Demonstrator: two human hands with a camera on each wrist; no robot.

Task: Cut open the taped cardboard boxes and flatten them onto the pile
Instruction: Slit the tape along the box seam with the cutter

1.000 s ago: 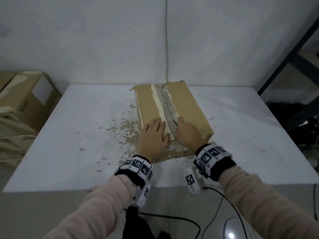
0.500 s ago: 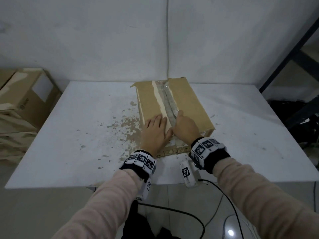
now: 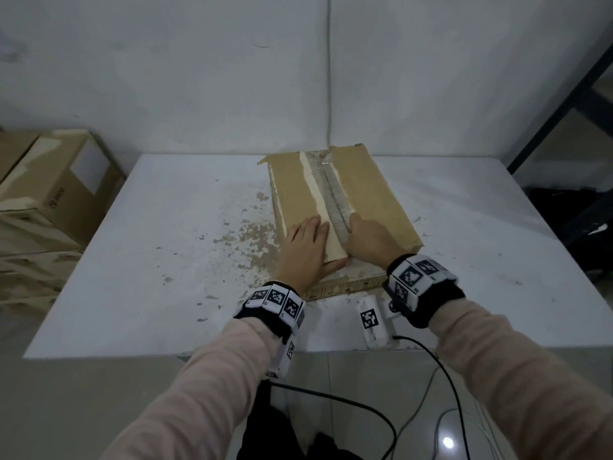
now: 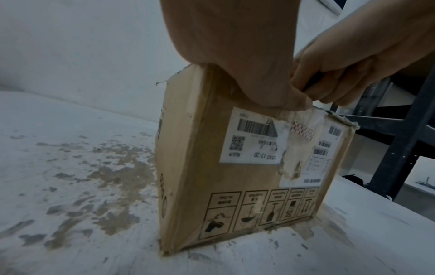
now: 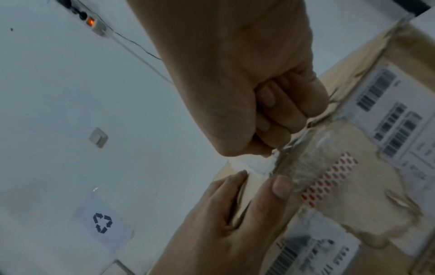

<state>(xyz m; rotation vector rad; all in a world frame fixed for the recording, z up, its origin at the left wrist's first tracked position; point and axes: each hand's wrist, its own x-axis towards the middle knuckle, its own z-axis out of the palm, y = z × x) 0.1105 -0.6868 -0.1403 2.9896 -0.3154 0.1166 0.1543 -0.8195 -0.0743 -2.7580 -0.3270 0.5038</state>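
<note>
A brown cardboard box [image 3: 365,194] stands on the white table [image 3: 166,244], with a strip of clear tape [image 3: 335,194] along its top seam. My left hand [image 3: 305,250] lies flat on the near left of the top, fingers straight. Its thumb [image 5: 280,188] reaches the taped near edge. My right hand [image 3: 371,240] is fisted beside it on the seam, and its fingers [image 4: 329,81] curl round a dark knife handle. The blade is mostly hidden. The box's near face [image 4: 235,186] carries white labels and torn tape.
Torn cardboard crumbs [image 3: 252,237] litter the table left of the box. Stacked cardboard boxes [image 3: 49,200] stand off the table's left side. A dark metal rack [image 3: 564,111] rises at the right. Cables [image 3: 331,403] hang below the table's front edge.
Both hands stay on the near end of the box top, side by side at the seam. Only the view has shifted slightly.
</note>
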